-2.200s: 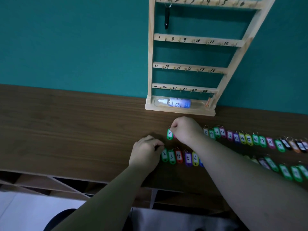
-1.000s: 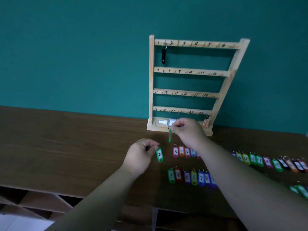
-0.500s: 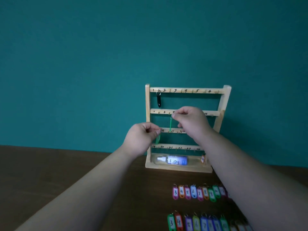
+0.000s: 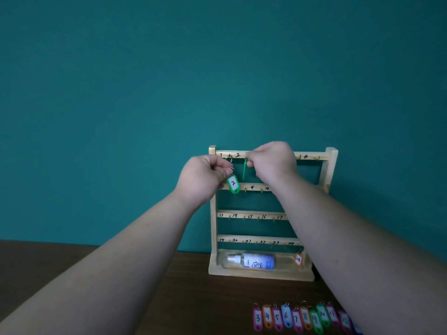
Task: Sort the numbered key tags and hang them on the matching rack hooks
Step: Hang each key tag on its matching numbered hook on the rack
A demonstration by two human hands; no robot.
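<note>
Left hand [image 4: 203, 181] holding tag 2 [image 4: 233, 184] and right hand [image 4: 274, 163] pinching a green tag [image 4: 244, 170] crowd the rack's [image 4: 213, 213] top rail [image 4: 313, 156]; the lower rails' left hooks [image 4: 244, 216] lie open.

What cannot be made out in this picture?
- Head view: number on the thin green tag, turned edge-on in the right hand.
- Head view: rack labels between 2 and 6, covered by the right hand.
- Head view: second rail's first labels, behind the left hand and tag 2.
- Head view: table tags past 11, blurred and behind the right forearm.
</note>
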